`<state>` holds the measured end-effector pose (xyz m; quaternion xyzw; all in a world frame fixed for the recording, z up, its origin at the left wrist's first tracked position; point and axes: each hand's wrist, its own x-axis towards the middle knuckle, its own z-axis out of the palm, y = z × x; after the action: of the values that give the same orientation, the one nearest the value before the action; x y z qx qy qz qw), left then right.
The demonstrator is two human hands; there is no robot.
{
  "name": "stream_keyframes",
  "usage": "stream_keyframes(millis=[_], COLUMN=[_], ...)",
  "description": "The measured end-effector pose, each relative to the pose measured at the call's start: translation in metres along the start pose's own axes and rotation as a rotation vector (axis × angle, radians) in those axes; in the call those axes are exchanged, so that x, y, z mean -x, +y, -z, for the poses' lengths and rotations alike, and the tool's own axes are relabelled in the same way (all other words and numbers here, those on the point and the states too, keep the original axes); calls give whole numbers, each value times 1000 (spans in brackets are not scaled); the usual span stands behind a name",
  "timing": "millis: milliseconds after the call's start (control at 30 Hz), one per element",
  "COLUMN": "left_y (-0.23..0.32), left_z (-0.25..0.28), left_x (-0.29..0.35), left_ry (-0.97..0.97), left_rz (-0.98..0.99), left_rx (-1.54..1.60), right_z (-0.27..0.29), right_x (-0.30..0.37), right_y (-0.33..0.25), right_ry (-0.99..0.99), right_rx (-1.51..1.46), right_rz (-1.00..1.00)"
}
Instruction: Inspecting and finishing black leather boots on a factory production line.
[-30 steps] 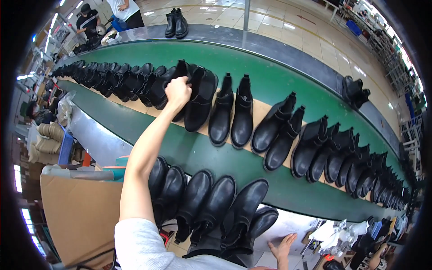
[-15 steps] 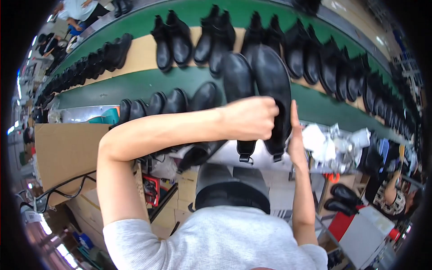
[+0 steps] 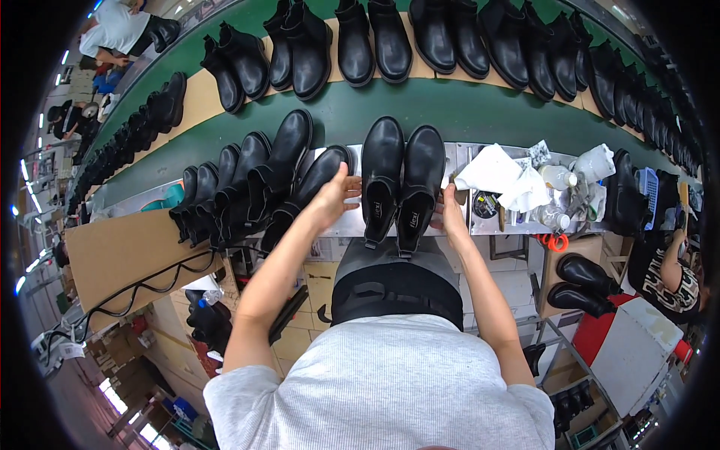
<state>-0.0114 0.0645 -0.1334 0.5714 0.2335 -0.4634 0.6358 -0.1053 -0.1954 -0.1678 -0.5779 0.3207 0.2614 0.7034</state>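
Note:
Two black ankle boots stand side by side in front of me, a left boot [image 3: 382,154] and a right boot [image 3: 424,159], toes pointing away and openings toward me. My left hand [image 3: 330,201] is open between the left boot and another black boot [image 3: 321,172], its fingers spread toward the pair. Beside the right boot's ankle is my right hand [image 3: 451,216], open with fingers stretched out; whether its fingertips touch the leather I cannot tell. Neither hand grips anything.
More boots [image 3: 247,161] line the bench at left. White cloths [image 3: 495,171], a bottle [image 3: 556,178] and a round tin [image 3: 485,204] lie at right. Beyond, boots stand on a green surface [image 3: 337,112]. A cardboard sheet [image 3: 135,259] is at left; co-workers are at both sides.
The pair of boots, earlier raised with one hand at an opening, now stands on the bench. My left hand has drawn back left and both hands have opened. The view has shifted.

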Motion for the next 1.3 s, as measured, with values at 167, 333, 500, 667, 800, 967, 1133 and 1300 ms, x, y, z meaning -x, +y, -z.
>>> stream_keyframes(millis=[167,333,500,667,800,967,1133,1300], left_y=[-6,24,45,44,43,8,9,8], left_z=[-32,-23,-41,-36,-49,-42,-53,-24], left_x=[-20,29,69,62,54,-9,18,6], left_ry=[236,-147,-288,-240,-31,-613,-595,-140], left_rz=[-56,-234,-335,-368,-188,-188,-208,-218], left_rx=[121,221,255,204,337,689,612,502], right_z=[-5,10,10,2,-15,-26,-18,4], right_x=[9,4,13,18,58,69,47,-1], right_y=[-21,-12,-23,-32,-74,-92,-71,-29], right_ry=[10,-192,-208,-245,41,74,231,178], right_rx=[-84,-510,-561,-595,-238,-12,13,0], right_rz=[-55,-58,1,197,462,529,493,329])
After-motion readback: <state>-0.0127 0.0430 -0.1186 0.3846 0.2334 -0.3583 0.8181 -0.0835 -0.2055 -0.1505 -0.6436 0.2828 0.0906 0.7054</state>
